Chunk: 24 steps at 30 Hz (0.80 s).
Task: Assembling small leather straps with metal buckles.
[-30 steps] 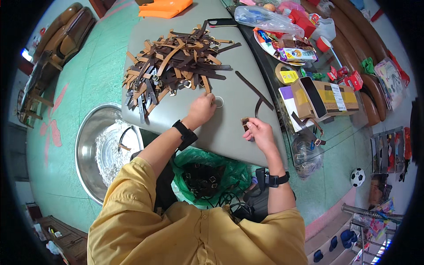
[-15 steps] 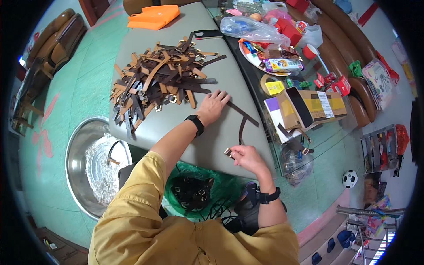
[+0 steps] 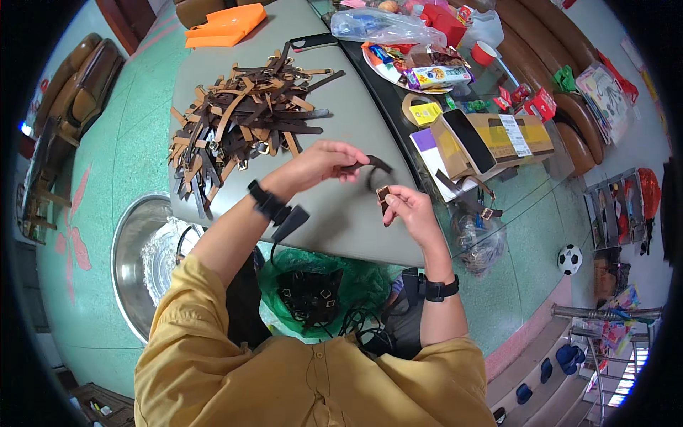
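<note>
Above the grey padded surface (image 3: pixel 341 220), my left hand (image 3: pixel 324 165) pinches one end of a dark leather strap (image 3: pixel 382 166), which bends in a blurred curve toward my right hand. Fingers and thumb of my right hand (image 3: pixel 413 212) are closed on a short brown leather piece with a metal buckle (image 3: pixel 384 196). Motion blur hides whether the strap and this piece are joined. Left of my hands lies a big heap of brown and dark leather straps (image 3: pixel 242 117), many with metal buckles.
An orange sheet (image 3: pixel 226 27) and a phone (image 3: pixel 313 42) lie at the far end. On the right are a cardboard box (image 3: pixel 530 135), another phone (image 3: pixel 467 141) and a snack plate (image 3: pixel 384 70). Below stand a metal basin (image 3: pixel 131 285) and a green bag (image 3: pixel 370 281) holding dark straps.
My left hand has lifted off the surface and now holds the strap that was lying flat. My right hand has risen with the buckle piece, and the hands are closer together.
</note>
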Motion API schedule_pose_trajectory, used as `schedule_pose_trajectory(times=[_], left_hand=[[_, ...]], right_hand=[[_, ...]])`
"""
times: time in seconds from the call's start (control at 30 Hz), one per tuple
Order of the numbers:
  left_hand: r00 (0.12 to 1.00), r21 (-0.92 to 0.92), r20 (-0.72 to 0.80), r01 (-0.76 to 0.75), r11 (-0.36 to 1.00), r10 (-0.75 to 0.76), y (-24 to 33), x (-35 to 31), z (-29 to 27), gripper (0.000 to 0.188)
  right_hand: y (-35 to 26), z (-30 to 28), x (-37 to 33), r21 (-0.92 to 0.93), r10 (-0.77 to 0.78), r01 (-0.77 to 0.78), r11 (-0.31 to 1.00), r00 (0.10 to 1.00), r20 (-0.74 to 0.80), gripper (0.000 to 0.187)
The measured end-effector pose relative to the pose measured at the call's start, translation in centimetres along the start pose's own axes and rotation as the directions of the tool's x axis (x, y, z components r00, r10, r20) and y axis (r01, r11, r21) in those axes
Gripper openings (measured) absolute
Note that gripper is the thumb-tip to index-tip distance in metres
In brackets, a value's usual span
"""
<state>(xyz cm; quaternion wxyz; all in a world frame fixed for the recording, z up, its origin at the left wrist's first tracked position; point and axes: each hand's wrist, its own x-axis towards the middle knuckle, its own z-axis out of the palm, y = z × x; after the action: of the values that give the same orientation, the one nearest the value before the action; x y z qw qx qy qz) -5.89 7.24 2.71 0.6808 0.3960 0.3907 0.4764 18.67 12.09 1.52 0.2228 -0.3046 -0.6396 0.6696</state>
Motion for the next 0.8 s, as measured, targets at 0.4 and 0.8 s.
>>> schedule_pose_trajectory(times=[0.4, 0.8], left_hand=[[0.399, 0.999, 0.013, -0.042, 0.004, 0.917, 2.6, -7.6, 4.6, 0.011], [0.894, -0.208, -0.443, -0.168, 0.964, 0.060, -1.8, -5.1, 2.0, 0.018]], right_hand=[[-0.9, 1.6, 0.0, 0.155, 0.021, -0.032, 0.987, 0.997, 0.074, 0.024], [-0.7, 3.7, 2.2, 0.159, 0.008, -0.018, 0.987, 0.998, 0.064, 0.024]])
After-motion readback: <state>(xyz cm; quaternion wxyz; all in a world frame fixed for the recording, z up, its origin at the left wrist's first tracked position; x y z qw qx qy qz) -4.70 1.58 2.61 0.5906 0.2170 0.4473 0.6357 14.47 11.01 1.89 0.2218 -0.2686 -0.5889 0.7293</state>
